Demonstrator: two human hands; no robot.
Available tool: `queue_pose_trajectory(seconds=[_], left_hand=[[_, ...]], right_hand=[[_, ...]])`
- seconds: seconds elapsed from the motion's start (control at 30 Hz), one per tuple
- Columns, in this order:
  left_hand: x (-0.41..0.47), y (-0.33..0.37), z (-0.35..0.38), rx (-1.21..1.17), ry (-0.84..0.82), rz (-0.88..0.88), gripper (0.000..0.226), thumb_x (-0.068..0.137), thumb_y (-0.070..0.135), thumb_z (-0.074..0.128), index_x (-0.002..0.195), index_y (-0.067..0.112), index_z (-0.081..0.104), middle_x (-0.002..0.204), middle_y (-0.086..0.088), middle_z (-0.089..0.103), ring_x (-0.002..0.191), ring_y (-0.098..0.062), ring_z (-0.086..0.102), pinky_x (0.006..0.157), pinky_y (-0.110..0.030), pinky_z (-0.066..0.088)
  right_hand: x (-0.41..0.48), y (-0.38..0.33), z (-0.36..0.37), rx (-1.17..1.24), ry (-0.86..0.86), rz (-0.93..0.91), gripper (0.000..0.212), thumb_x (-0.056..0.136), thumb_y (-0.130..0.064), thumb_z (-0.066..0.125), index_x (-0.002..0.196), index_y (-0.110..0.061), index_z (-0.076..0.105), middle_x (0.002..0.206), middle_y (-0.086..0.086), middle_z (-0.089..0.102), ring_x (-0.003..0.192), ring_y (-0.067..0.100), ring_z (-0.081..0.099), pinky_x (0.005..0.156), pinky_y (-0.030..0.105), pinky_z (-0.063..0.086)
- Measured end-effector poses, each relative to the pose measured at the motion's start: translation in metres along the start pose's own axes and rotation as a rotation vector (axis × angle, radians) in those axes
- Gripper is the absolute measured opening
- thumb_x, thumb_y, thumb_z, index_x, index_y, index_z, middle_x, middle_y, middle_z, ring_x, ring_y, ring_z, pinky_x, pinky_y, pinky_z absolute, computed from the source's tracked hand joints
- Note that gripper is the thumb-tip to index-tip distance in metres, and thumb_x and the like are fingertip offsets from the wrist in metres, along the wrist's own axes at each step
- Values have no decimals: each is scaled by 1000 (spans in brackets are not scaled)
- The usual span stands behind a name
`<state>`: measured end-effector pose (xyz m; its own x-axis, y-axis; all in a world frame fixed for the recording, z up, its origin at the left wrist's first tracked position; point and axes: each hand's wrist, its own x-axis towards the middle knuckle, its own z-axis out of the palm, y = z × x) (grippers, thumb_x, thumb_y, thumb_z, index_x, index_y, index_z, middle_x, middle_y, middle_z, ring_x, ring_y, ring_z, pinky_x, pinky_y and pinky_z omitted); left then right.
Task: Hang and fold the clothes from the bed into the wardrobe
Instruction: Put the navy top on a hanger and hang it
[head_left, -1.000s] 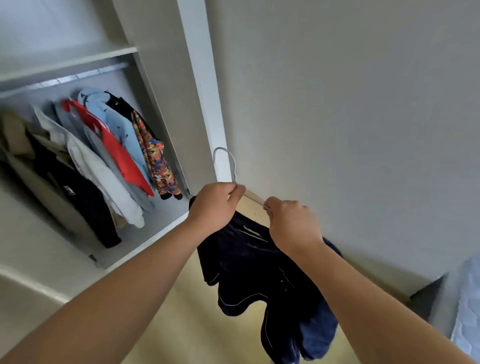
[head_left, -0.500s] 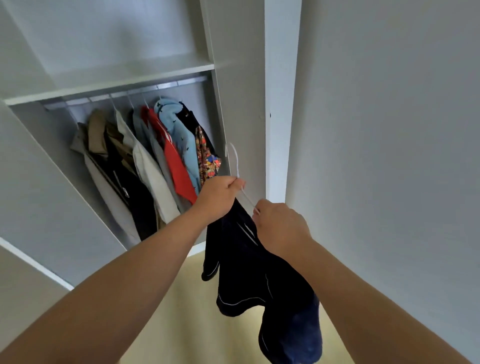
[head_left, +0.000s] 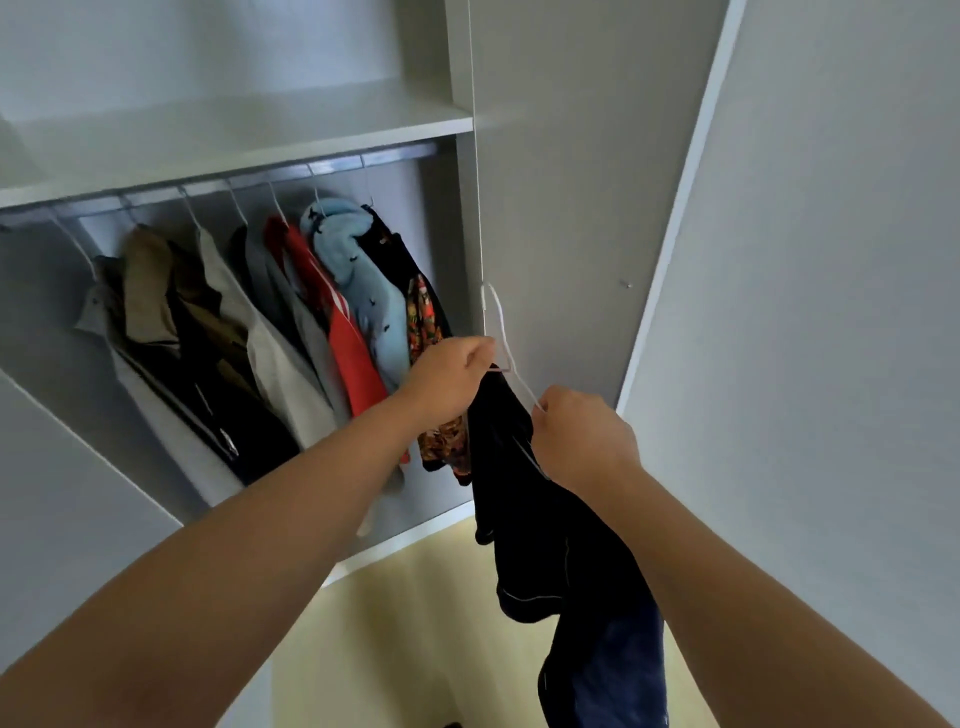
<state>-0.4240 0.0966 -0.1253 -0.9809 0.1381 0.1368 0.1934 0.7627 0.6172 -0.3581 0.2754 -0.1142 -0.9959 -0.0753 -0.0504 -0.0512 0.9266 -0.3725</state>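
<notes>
In the head view, the left hand is gripping the white hanger at the base of its hook, fingers curled round the wire. The right hand is pinching the hanger's sloping arm lower down. The dark garment is hanging from the hanger in front of the open wardrobe, below the rail and just right of the hung clothes. The step in hand is probably hooking it on. The hook is pointing up and looking free, so lifting it to the bare stretch of rail at the right end seems best. The right hand is steadying the weight, and letting go early is likely to risk the fabric sliding off.
</notes>
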Motion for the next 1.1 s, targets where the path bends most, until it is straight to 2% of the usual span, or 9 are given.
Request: queue_pose_trajectory(seconds=[0.1, 0.2, 0.33, 0.5, 0.7, 0.83, 0.9, 1.03, 1.1], left_hand=[[49, -44, -18, 115, -37, 41, 36, 106, 27, 46, 128, 5, 64, 127, -15, 66, 110, -25, 61, 91, -29, 41], [98, -80, -26, 216, -89, 37, 42, 104, 22, 49, 145, 11, 53, 145, -12, 55, 132, -27, 51, 108, -32, 38], [159, -116, -26, 389, -180, 49, 47, 101, 17, 50, 148, 14, 48, 152, -9, 45, 139, -28, 42, 115, -36, 34], [229, -145, -37, 844, -255, 79, 44, 90, 16, 56, 134, 14, 56, 141, -4, 47, 132, -28, 40, 100, -42, 45], [296, -178, -43, 1104, -365, 102, 61, 94, 26, 57, 152, 15, 39, 165, -6, 20, 154, -25, 9, 123, -49, 16], [316, -209, -43, 1109, -437, 72, 52, 91, 29, 58, 142, 20, 51, 147, -4, 45, 144, -26, 28, 121, -49, 16], [325, -221, -45, 1137, -473, 58, 43, 88, 31, 58, 129, 21, 59, 131, -4, 54, 130, -26, 42, 119, -51, 19], [343, -239, -56, 1133, -474, 86, 26, 81, 39, 54, 100, 31, 69, 96, 3, 62, 99, -21, 54, 94, -45, 19], [351, -246, -62, 1113, -474, 142, 28, 85, 49, 51, 98, 34, 70, 94, 8, 67, 98, -19, 57, 88, -42, 14]], right_hand=[[43, -19, 7, -27, 18, 41, 11, 94, -19, 41, 86, -21, 48, 75, 1, 56, 63, 23, 54, 63, 34, 45], [83, -30, 11, -39, 44, 62, 13, 94, -19, 40, 85, -20, 50, 76, 2, 56, 65, 27, 56, 62, 35, 44], [139, -39, 14, -65, 65, 73, 11, 93, -20, 40, 86, -20, 48, 72, 0, 49, 63, 28, 51, 61, 35, 41], [218, -48, 14, -84, 97, 30, 9, 94, -21, 45, 85, -19, 44, 68, -2, 36, 67, 31, 45, 63, 35, 37], [295, -70, 14, -66, 93, -4, 9, 88, -14, 48, 85, -19, 41, 69, -1, 36, 68, 29, 46, 62, 34, 37], [336, -84, 13, -73, 90, 1, 3, 91, -17, 50, 93, -19, 48, 83, 4, 56, 71, 28, 48, 63, 34, 38], [355, -91, 19, -79, 103, -8, 12, 92, -19, 51, 102, -18, 58, 96, 7, 64, 76, 31, 57, 63, 34, 37], [397, -108, 42, -75, 162, -5, 23, 94, -25, 50, 109, -15, 65, 101, 10, 67, 90, 36, 68, 67, 35, 38], [415, -118, 52, -51, 183, 15, 25, 94, -25, 49, 108, -16, 67, 99, 10, 68, 88, 36, 68, 67, 35, 39]])
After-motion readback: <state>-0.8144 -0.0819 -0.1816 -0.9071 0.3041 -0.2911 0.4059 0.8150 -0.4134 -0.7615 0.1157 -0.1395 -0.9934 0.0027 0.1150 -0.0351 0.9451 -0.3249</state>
